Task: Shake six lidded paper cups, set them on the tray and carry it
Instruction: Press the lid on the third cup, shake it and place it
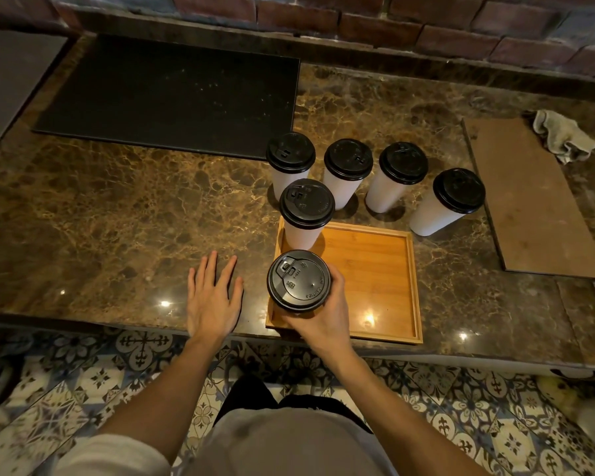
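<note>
A wooden tray (385, 269) lies on the marble counter near its front edge. One white paper cup with a black lid (306, 209) stands in the tray's far left corner. My right hand (327, 317) grips a second lidded cup (299, 280) upright over the tray's near left corner; its base is hidden, so I cannot tell if it touches the tray. Several more lidded cups (348, 166) stand in a row on the counter behind the tray. My left hand (213, 297) rests flat and open on the counter, left of the tray.
A black mat (172, 94) covers the counter's back left. A brown board (529, 197) lies at the right with a crumpled cloth (564, 135) beyond it. A brick wall runs along the back. Patterned floor tiles show below the counter edge.
</note>
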`<state>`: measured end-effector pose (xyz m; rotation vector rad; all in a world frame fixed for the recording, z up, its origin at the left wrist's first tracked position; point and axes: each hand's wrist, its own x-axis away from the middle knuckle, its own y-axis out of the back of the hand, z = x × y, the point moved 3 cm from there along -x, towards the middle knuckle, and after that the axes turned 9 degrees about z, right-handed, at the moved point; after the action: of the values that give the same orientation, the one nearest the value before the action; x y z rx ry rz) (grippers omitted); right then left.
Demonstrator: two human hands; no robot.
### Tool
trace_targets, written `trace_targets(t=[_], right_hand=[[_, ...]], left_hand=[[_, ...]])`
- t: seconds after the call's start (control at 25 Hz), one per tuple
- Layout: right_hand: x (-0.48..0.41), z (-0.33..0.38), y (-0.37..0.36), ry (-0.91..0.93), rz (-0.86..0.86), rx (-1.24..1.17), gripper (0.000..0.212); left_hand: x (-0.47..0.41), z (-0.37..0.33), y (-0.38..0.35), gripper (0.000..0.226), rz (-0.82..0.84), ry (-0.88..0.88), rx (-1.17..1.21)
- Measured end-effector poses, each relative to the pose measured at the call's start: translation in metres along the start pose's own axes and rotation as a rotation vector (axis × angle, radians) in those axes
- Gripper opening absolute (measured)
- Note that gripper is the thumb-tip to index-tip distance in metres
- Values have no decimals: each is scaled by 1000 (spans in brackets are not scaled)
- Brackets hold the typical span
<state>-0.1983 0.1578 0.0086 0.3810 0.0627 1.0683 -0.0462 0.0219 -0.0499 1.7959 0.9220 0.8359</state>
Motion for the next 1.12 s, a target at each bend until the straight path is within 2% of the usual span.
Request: trace_targets(t=[0.08, 0.2, 0.28, 0.32, 0.44, 0.48, 0.56, 0.64, 0.72, 0.92, 1.12], right_hand=[[-1, 0, -3, -10, 31, 1, 99], [-1, 5, 5, -9, 167, 37, 111], [4, 13, 29, 47, 271, 109, 117], [4, 21, 47, 98, 284, 151, 112], [-15, 59, 105, 272, 95, 274, 82], [-30, 76, 119, 310, 15, 317, 79], [-68, 116, 133, 350, -64, 432, 86], [-110, 149, 127, 325, -21, 557, 99], [-152, 164, 103, 261, 95, 672, 111], [-216, 136, 40, 16, 365, 1071, 128], [-240, 110, 29, -90, 330, 1033, 125]], left_hand=[[0, 0, 0, 48, 4, 2, 3], [0, 1, -1, 47, 7, 6, 9], [-1, 1, -1, 50, 9, 10, 10], [-1, 1, -1, 53, 6, 11, 13], [-1, 1, -2, 57, -20, 8, 18], [-1, 1, -2, 59, -23, 7, 12], [-2, 2, -3, 62, -29, 7, 6], [-3, 1, -3, 63, -36, 6, 19], [-3, 2, -4, 63, -37, 11, 27], [-3, 3, -2, 61, -32, 12, 32], [-5, 5, -3, 59, -25, 20, 41]])
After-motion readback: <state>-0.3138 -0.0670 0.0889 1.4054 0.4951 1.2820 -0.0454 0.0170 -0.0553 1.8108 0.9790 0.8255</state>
